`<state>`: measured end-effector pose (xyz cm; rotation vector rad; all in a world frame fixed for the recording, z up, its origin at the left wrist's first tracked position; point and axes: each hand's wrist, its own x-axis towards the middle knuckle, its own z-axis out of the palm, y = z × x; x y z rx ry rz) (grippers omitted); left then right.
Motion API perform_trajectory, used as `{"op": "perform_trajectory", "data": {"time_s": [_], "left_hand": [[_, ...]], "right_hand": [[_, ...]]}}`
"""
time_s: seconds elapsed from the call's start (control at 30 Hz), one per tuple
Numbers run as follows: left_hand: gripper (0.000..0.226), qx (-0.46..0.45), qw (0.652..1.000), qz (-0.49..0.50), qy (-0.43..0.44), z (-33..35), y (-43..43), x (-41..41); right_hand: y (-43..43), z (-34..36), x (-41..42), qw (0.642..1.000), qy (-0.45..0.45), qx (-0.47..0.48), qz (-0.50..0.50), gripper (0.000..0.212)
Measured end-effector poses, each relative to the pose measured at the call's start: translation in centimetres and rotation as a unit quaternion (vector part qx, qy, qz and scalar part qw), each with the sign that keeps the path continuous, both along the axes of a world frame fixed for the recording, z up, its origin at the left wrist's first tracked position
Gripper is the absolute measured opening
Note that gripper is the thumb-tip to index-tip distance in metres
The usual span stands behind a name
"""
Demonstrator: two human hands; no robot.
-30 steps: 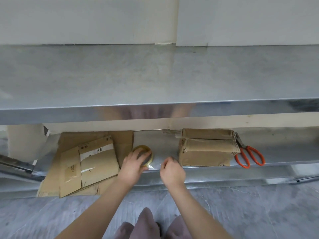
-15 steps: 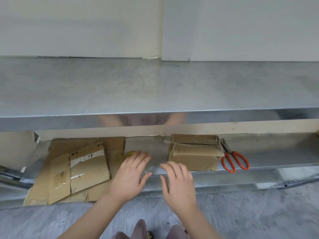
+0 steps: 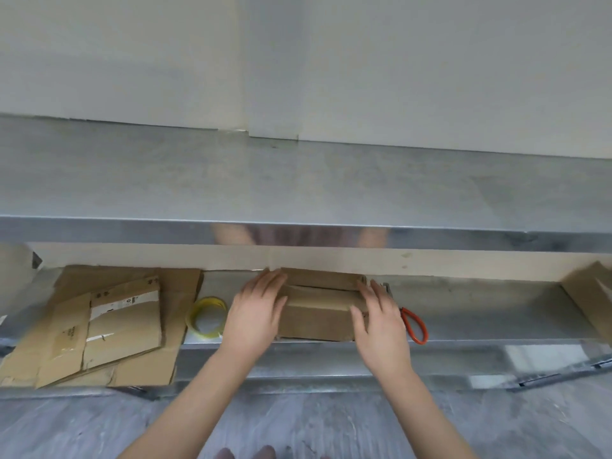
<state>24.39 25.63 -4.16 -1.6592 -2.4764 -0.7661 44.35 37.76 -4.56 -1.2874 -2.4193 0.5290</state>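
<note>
Under the table [image 3: 298, 180], on the lower shelf [image 3: 480, 306] at centre frame, the cardboard box [image 3: 318, 309] is sitting between your hands. Your left hand [image 3: 255, 313] is pressing flat against its left side and your right hand [image 3: 381, 323] against its right side, with the fingers straight and slightly spread and nothing hooking underneath.

Risk 1: you are relying on side pressure alone, so the creased box may be slipping as you lift.
Risk 2: the orange scissors [image 3: 414, 326] are lying just beside your right hand, partly hidden behind it, and may be getting dragged off the shelf edge.
Risk 3: the tape roll [image 3: 207, 318] is lying near your left hand and is open to a nudge.
Risk 4: the table edge is overhanging, so a steep lift is risking a knock.
</note>
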Motion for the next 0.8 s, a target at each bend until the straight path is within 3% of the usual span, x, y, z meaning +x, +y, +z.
{"op": "perform_trajectory", "data": {"time_s": [0.3, 0.43, 0.6, 0.8], "left_hand": [[0.029, -0.007, 0.998, 0.044, -0.044, -1.4, 0.2, 0.3], [0.030, 0.031, 0.980, 0.104, -0.168, -2.7, -1.0, 0.9], [0.029, 0.072, 0.953, 0.093, -0.279, -3.5, -1.2, 0.7], [0.025, 0.036, 0.978, 0.069, -0.195, -2.5, 0.2, -0.7]], "right_hand": [[2.3, -1.5, 0.7, 0.995, 0.073, -0.060, 0.034, 0.042], [1.9, -2.6, 1.4, 0.982, 0.143, -0.118, 0.046, 0.045], [1.7, -3.6, 1.6, 0.970, 0.182, -0.159, 0.030, 0.050], [2.4, -3.7, 1.4, 0.963, 0.208, -0.168, 0.017, 0.044]]}}
